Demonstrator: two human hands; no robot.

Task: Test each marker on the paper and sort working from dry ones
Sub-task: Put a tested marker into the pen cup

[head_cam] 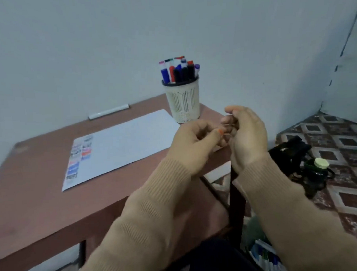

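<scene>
- Left hand (194,142) and right hand (247,136) are raised together over the table's (33,203) right edge. Their fingers are curled and the fingertips meet. Blur makes it impossible to tell whether they pinch anything.
- The markers (180,70) stand capped in a white mesh cup (183,102) at the far right corner.
- The paper (128,141) lies left of the hands, with coloured test scribbles (80,158) at its near left end.
- One white marker (109,112) lies alone by the far edge.
</scene>
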